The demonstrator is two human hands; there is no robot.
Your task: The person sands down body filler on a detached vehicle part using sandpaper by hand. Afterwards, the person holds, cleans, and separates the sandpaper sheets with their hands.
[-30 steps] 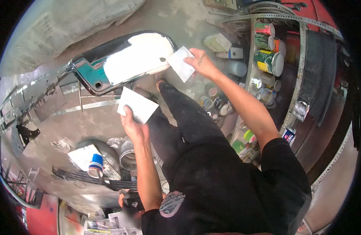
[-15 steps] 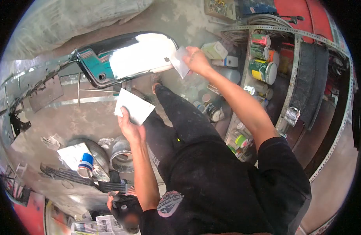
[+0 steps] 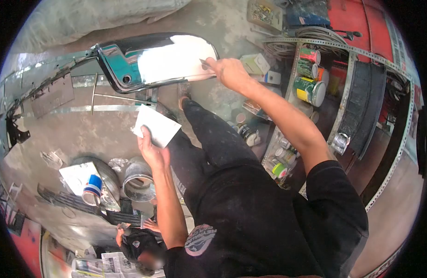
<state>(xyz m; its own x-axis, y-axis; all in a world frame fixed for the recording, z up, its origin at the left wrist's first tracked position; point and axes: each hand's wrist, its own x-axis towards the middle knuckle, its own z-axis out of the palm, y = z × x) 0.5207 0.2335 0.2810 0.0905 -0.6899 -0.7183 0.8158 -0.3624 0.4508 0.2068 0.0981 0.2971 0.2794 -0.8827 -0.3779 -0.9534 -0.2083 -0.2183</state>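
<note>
My left hand (image 3: 153,152) is closed on a flat white board (image 3: 158,124), with the thumb on its top face. My right hand (image 3: 232,74) pinches a thin, flat spreader (image 3: 205,63), now seen almost edge-on. Its tip is at the right end of a glossy car body panel (image 3: 169,60); whether it touches the surface I cannot tell. Bright white glare or covering takes up most of that panel, while its left end looks teal and dark with a round hole. A metal stand (image 3: 121,97) shows below the panel.
Paint cans (image 3: 310,90) and bottles fill a perforated metal rack (image 3: 296,60) on the right. At lower left lie a wheel rim (image 3: 138,180) and a blue-white can (image 3: 92,185). Another person (image 3: 141,243) is at the bottom. Plastic sheeting (image 3: 84,21) covers something at the top.
My right hand has turned the spreader from face-on to nearly edge-on and brought it over the panel's right end. My left hand and the board have barely moved. The view has shifted slightly.
</note>
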